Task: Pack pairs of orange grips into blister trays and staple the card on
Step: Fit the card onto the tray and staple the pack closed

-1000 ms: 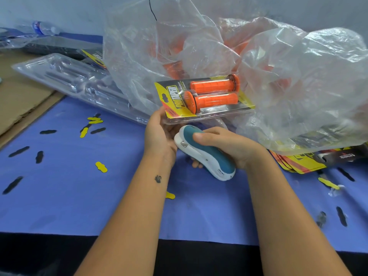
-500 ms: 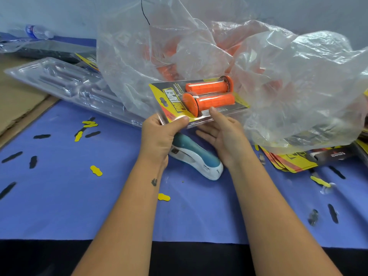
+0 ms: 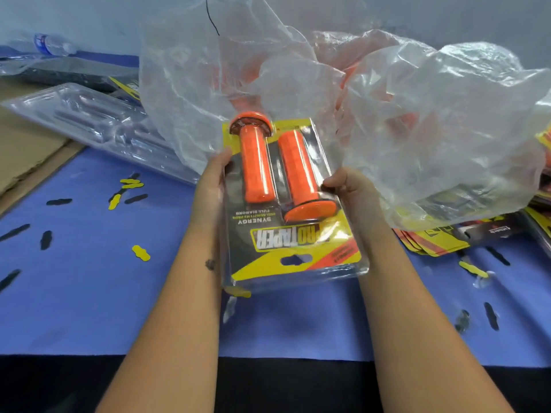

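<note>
A packed blister pack (image 3: pixel 293 251) with a yellow and black card is held up over the blue table, its hang hole end toward me. Two orange grips (image 3: pixel 256 168) lie side by side inside it, flanges at opposite ends. My left hand (image 3: pixel 210 189) grips the pack's left edge. My right hand (image 3: pixel 347 189) pinches its right edge beside the second grip (image 3: pixel 298 171). The stapler is hidden behind the pack.
A large clear plastic bag (image 3: pixel 417 129) holding more orange grips fills the back right. Empty clear blister trays (image 3: pixel 98 120) lie at the back left beside cardboard (image 3: pixel 26 150). A stack of printed cards (image 3: pixel 441 239) sits right. Punched paper bits (image 3: pixel 140 252) dot the blue cloth.
My right hand let go of the stapler and took the pack's edge. Both hands then turned the pack from lying sideways to lengthwise and lifted it toward me.
</note>
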`<state>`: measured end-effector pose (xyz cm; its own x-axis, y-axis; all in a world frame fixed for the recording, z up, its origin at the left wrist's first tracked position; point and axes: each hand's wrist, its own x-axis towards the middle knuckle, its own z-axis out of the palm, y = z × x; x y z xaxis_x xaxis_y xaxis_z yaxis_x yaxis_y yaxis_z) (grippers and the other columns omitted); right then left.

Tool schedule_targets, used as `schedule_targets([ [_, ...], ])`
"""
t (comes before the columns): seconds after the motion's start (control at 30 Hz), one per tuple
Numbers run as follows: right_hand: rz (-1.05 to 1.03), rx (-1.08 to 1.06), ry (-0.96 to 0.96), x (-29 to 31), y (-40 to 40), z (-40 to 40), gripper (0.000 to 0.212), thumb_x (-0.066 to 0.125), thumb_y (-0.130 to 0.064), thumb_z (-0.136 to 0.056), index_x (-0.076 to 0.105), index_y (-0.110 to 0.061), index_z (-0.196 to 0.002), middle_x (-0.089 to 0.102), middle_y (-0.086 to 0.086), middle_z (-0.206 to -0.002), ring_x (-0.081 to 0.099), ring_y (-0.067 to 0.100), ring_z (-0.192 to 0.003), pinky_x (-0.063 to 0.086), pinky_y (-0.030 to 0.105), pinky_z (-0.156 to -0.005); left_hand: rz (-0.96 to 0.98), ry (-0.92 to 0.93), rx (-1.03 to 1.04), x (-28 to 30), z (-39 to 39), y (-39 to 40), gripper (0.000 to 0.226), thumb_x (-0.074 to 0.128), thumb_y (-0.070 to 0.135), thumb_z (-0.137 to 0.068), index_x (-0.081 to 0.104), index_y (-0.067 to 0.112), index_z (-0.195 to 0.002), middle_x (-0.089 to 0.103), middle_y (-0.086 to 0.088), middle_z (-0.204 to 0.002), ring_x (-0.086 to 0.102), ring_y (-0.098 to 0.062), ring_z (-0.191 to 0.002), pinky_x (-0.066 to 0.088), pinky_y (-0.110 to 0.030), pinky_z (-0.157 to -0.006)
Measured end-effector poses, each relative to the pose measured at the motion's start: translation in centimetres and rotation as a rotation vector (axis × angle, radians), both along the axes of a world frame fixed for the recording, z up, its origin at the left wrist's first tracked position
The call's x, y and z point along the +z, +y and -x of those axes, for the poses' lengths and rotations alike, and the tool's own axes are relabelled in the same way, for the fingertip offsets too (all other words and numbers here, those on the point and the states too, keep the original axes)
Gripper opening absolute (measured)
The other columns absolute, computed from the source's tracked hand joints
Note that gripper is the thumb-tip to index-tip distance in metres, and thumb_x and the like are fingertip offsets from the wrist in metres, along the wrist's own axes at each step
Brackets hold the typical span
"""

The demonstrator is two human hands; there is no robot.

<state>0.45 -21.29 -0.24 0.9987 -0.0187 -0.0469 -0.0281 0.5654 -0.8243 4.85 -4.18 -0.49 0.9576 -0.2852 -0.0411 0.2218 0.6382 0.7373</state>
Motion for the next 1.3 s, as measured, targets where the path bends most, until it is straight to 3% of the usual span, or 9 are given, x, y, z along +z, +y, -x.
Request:
schedule_targets([
  [0.03, -0.010, -0.024, 0.012, 0.2, 0.1, 0.1, 0.053, 0.034, -0.005, -0.091, 0.066, -0.007, -0.048, 0.062, 0.005, -0.053, 0.061, 0.012, -0.049, 0.047, 0.016, -0.051, -0.007, 0.025, 0.024, -0.2, -0.2, 0.1, 0.040, 0.045, 0.027, -0.097, 0.076, 0.007, -0.082, 0.073, -0.013, -0.082, 0.071, -0.025, -0.074, 0.058, -0.035, -0.066],
  [0.1, -0.065, 0.057, 0.029, 0.4, 0.1, 0.4, 0.037, 0.039, -0.022, -0.091, 0.067, 0.000, -0.080, 0.062, 0.016, -0.078, 0.064, 0.021, -0.069, 0.052, 0.023, -0.064, -0.036, 0.033, 0.130, -0.8, -0.6, 0.1, 0.015, 0.054, 0.017, -0.093, 0.061, 0.005, -0.098, 0.063, -0.019, -0.094, 0.062, -0.031, -0.087, 0.054, -0.046, -0.085],
  [0.27, -0.443, -0.116, -0.178, -0.4, 0.2, -0.3, 0.066, 0.041, -0.059, -0.088, 0.059, -0.010, -0.130, 0.057, 0.016, -0.119, 0.051, 0.034, -0.119, 0.026, 0.054, -0.116, 0.038, -0.046, 0.226, -1.3, -1.1, -0.2, 0.028, 0.051, 0.004, -0.096, 0.043, 0.019, -0.074, 0.065, 0.004, -0.059, 0.063, -0.007, -0.053, 0.050, -0.020, -0.050],
  [0.4, -0.343, -0.091, -0.164, -0.8, 0.4, -1.1, 0.072, 0.033, -0.066, -0.093, 0.053, -0.014, -0.138, 0.059, 0.014, -0.133, 0.052, 0.036, -0.128, 0.034, 0.059, -0.110, 0.056, -0.079, 0.275, -1.4, -1.0, 0.1, 0.025, 0.052, -0.001, -0.094, 0.051, 0.021, -0.084, 0.070, 0.005, -0.075, 0.067, -0.009, -0.066, 0.056, -0.023, -0.062],
  [0.57, 0.177, -0.194, -0.034, 0.0, 0.8, -1.4, 0.023, 0.055, -0.017, -0.097, 0.064, -0.007, -0.116, 0.075, 0.009, -0.095, 0.073, 0.025, -0.085, 0.057, 0.047, -0.085, 0.101, -0.102, 0.359, -0.3, -0.9, 0.6, 0.024, 0.052, -0.004, -0.094, 0.052, 0.020, -0.088, 0.067, 0.009, -0.069, 0.066, -0.007, -0.063, 0.052, -0.020, -0.053],
  [0.73, 0.097, -0.202, -0.109, 0.9, 1.9, -0.9, 0.014, 0.054, -0.006, -0.097, 0.065, -0.012, -0.104, 0.076, 0.006, -0.089, 0.074, 0.020, -0.078, 0.059, 0.032, -0.063, 0.071, -0.078, 0.396, 0.4, -0.5, 0.8, 0.019, 0.057, 0.009, -0.095, 0.048, 0.022, -0.084, 0.066, 0.008, -0.073, 0.065, -0.013, -0.070, 0.055, -0.026, -0.062],
  [0.9, 0.171, -0.289, -0.133, 2.5, 1.1, 1.4, 0.009, 0.058, -0.008, -0.095, 0.063, -0.013, -0.101, 0.074, 0.009, -0.090, 0.071, 0.025, -0.077, 0.055, 0.052, -0.083, -0.091, -0.063, 0.410, 0.6, 0.6, -0.9, 0.015, 0.049, 0.021, -0.101, 0.048, 0.022, -0.087, 0.058, 0.003, -0.071, 0.058, -0.010, -0.062, 0.053, -0.026, -0.057],
  [1.17, 0.172, -0.427, -0.208, 5.4, -5.2, 8.5, 0.021, 0.057, -0.009, -0.094, 0.074, -0.020, -0.093, 0.075, 0.007, -0.099, 0.073, 0.024, -0.090, 0.059, 0.045, -0.081, -0.137, -0.235, 0.261, 5.6, 3.2, -7.6, 0.020, 0.057, 0.018, -0.097, 0.051, 0.024, -0.079, 0.063, 0.006, -0.069, 0.063, -0.009, -0.066, 0.053, -0.026, -0.059],
  [1.3, 0.165, -0.590, -0.166, 8.7, -9.3, 12.0, 0.025, 0.055, -0.010, -0.097, 0.058, -0.009, -0.122, 0.070, 0.017, -0.114, 0.070, 0.032, -0.092, 0.061, 0.038, -0.066, -0.101, -0.208, 0.160, 9.1, 5.6, -13.8, 0.021, 0.056, 0.017, -0.098, 0.046, 0.021, -0.079, 0.061, 0.002, -0.077, 0.064, -0.013, -0.072, 0.054, -0.027, -0.061],
])
